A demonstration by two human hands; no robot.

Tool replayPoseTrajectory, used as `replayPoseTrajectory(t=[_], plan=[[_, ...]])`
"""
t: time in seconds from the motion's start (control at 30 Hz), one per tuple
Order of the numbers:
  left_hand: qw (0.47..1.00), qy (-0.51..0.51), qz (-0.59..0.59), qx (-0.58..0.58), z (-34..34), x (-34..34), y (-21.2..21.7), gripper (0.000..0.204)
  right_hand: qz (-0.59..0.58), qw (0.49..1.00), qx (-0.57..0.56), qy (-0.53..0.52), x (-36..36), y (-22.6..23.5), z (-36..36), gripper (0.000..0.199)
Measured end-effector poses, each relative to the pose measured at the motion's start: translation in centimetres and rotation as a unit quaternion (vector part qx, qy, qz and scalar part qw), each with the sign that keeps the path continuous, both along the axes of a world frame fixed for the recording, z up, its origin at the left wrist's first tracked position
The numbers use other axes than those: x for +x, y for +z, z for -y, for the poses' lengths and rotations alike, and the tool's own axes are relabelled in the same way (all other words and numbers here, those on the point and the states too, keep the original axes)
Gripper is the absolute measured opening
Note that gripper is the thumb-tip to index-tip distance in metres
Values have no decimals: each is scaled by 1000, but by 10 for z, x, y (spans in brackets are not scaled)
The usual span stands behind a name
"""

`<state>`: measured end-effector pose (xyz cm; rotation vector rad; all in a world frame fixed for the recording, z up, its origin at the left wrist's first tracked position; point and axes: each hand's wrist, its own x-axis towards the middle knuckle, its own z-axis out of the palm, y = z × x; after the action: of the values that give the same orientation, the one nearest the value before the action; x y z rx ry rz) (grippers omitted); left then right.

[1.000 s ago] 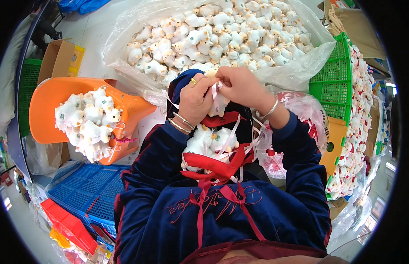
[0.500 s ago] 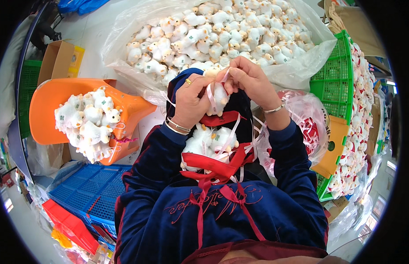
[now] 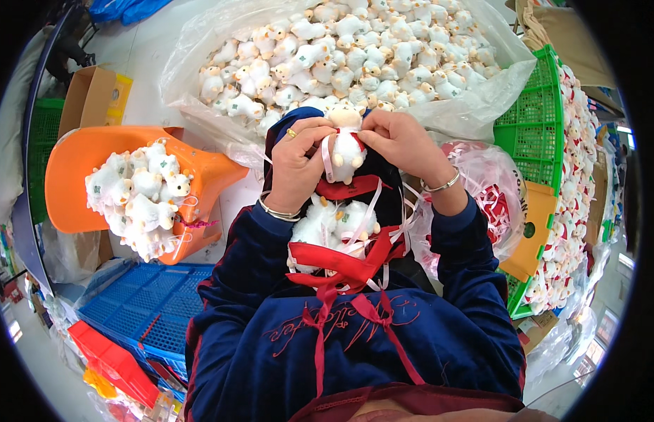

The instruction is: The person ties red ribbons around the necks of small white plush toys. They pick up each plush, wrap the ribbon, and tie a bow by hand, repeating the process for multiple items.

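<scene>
The scene is bright and evenly lit, with soft, diffuse light that seems to come from above. Shadows are faint; the darkest area sits at the centre, under the hands (image 3: 348,151) and between the sleeves. The clear plastic bag (image 3: 475,105) at the top catches pale sheen and small glints, and the white toys (image 3: 355,49) inside it come close to washing out. Colours are saturated. The centre is sharp, with no motion blur on the fingers. Toward the rim, straight edges bow strongly, detail softens and shrinks, and a black circular border cuts off all four corners.
</scene>
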<state>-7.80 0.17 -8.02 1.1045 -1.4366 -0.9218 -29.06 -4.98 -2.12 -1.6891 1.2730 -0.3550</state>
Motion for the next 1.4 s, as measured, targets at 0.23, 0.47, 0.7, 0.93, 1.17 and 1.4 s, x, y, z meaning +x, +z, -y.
replayPoseTrajectory(t=[0.23,0.47,0.7,0.93,1.17,1.4], plan=[[998,-29,39,-36,6,2,4,14,189,967,-171,-15,2,-6,5,21],[995,-33,-52,76,3,-1,1,14,84,993,-77,-38,17,1,-11,19],[988,-58,-133,48,7,-2,-4,13,17,984,-159,-75,34,-7,-26,19],[982,-170,-61,47,10,11,3,15,25,967,-225,-120,34,-24,-38,15],[959,-251,-105,77,24,24,15,10,53,968,-212,-125,31,-26,-42,13],[971,-161,-8,177,18,8,31,30,79,966,-208,-130,31,-28,-42,13]])
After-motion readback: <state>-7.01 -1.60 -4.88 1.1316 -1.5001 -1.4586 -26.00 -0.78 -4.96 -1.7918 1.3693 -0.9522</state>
